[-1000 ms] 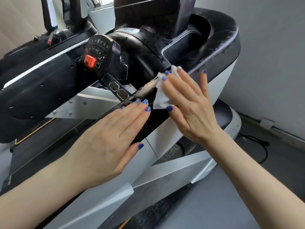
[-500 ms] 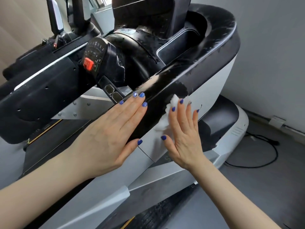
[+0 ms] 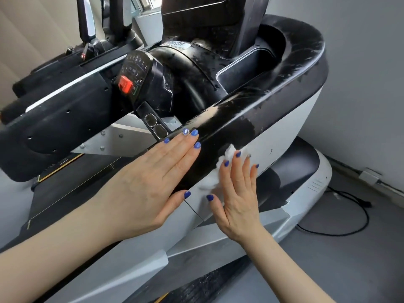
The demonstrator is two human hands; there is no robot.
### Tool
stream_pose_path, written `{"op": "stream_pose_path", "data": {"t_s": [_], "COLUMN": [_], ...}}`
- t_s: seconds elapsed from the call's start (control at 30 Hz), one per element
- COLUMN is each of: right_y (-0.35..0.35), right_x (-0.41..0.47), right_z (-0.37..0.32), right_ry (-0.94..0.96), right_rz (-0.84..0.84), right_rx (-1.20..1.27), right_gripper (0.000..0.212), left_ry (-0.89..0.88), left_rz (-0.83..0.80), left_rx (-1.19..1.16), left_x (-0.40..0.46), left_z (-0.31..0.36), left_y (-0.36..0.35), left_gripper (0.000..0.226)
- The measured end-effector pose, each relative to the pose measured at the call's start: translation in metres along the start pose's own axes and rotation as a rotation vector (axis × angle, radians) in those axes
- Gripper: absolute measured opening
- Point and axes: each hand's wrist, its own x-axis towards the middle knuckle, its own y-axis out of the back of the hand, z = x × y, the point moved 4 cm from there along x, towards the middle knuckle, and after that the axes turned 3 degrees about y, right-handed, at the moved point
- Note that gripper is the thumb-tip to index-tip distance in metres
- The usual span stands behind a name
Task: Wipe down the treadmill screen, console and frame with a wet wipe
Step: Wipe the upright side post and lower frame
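Nearest you, your left hand [image 3: 150, 182] lies flat with straight fingers on the black side rail [image 3: 229, 125] of the treadmill, holding nothing, just bracing. Just beside it at about 3 o'clock, your right hand [image 3: 236, 193] presses the wet wipe [image 3: 227, 155] against the white side panel [image 3: 290, 130], fingers straight over it, right at the seam where black meets white.

Handling-wise, that wipe looks soft, limp and light, so it'll bunch up under your palm rather than stay spread. I'd guess a flat-finger press like this one is the way to keep it from rolling, and pinching a corner would be the move if you need to refold it. The glossy rail is probably slick where damp, so your bracing hand may slide a bit. The treadmill itself is rigid and heavy and won't budge.

Most of the wipe is hidden under your fingers, so you can't tell how dirty or dry it is. Further out at 11 o'clock, the control pad with its red stop button [image 3: 125, 84] has markings too small to read. At 12 o'clock the screen housing [image 3: 205, 12] is cut off by the top edge, and the cup tray [image 3: 247, 68] interior is dark.
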Motion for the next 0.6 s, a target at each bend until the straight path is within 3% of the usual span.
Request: {"op": "stream_pose_path", "data": {"t_s": [0.33,0.47,0.6], "right_y": [0.005,0.011,-0.007], "right_x": [-0.013,0.009,-0.02], "right_z": [0.028,0.018,0.009], "right_ry": [0.12,-0.018,-0.118], "right_rz": [-0.03,0.059,0.039], "right_rx": [-0.187,-0.104,-0.064], "right_gripper": [0.062,0.068,0.067], "left_ry": [-0.038,-0.055,-0.069], "left_rz": [0.028,0.039,0.046], "left_rx": [0.027,0.031,0.025], "left_x": [-0.003,-0.004,-0.005], "left_z": [-0.002,-0.002,-0.004], "left_y": [-0.006,-0.007,-0.008], "left_gripper": [0.07,0.071,0.073]}}
